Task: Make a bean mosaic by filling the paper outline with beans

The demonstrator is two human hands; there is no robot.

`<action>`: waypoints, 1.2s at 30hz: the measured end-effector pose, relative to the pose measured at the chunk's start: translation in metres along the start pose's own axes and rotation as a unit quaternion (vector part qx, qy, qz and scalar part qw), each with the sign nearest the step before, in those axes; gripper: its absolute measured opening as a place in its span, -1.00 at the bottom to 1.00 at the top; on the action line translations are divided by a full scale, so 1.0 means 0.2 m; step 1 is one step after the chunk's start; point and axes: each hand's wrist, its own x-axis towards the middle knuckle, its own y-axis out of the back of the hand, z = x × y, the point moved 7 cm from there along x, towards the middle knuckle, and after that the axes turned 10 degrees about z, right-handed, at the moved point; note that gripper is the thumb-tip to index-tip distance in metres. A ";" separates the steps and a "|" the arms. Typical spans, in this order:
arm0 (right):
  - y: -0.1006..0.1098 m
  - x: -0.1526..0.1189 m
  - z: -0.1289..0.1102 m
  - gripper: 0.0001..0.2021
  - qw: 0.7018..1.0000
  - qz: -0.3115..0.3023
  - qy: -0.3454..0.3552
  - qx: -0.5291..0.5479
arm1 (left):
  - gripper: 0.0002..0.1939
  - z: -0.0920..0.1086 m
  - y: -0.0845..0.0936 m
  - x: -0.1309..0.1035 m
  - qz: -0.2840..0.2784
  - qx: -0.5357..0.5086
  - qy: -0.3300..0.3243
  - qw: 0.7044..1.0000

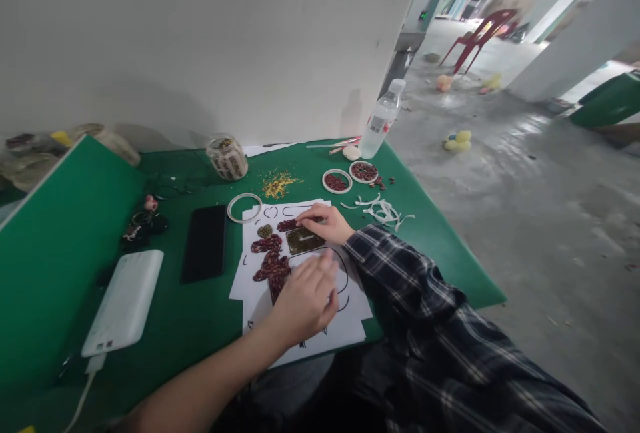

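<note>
On the green table lies a stack of white paper sheets (357,326) with a black line drawing, partly filled with dark red beans (273,263) and green mung beans (300,241). My right hand (327,221) rests at the drawing's upper part, fingertips pinched together at a short row of red beans (286,226); whatever is between them is too small to make out. My left hand (307,293) hovers over the lower middle of the paper, slightly blurred, fingers stretched out and thumb apart, holding nothing visible. It hides part of the drawing.
Two ring-shaped lids (337,181) hold red beans near a water bottle (381,120). White strips (384,211) lie at the right. Left of the paper are a white ring (245,208), a phone (205,244) and a power bank (124,303). Behind stand a jar (227,157) and yellow crumbs (279,184).
</note>
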 end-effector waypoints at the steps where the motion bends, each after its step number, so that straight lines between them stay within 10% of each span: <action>1: -0.02 0.00 -0.02 -0.82 1.000 -0.011 0.006 -0.007 | -0.62 0.05 0.02 0.01 -0.004 -0.049 -0.061 0.997; 7: -0.23 -0.04 -0.18 -0.89 0.981 -0.135 0.087 -0.113 | -0.74 0.18 0.01 -0.04 -0.093 -0.149 -0.219 0.960; 20: -0.32 -0.03 -0.21 -0.93 0.945 -0.196 0.038 -0.260 | -0.83 0.15 -0.01 -0.06 -0.093 -0.125 -0.207 0.966; 29: -0.09 0.14 -0.04 -0.81 0.985 -0.093 -0.057 -0.132 | -0.80 0.08 -0.01 -0.03 -0.058 -0.110 -0.150 0.981; 36: -0.20 0.10 -0.03 -0.90 0.972 -0.171 0.046 -0.152 | -0.80 0.03 -0.03 -0.01 -0.069 -0.107 -0.108 0.986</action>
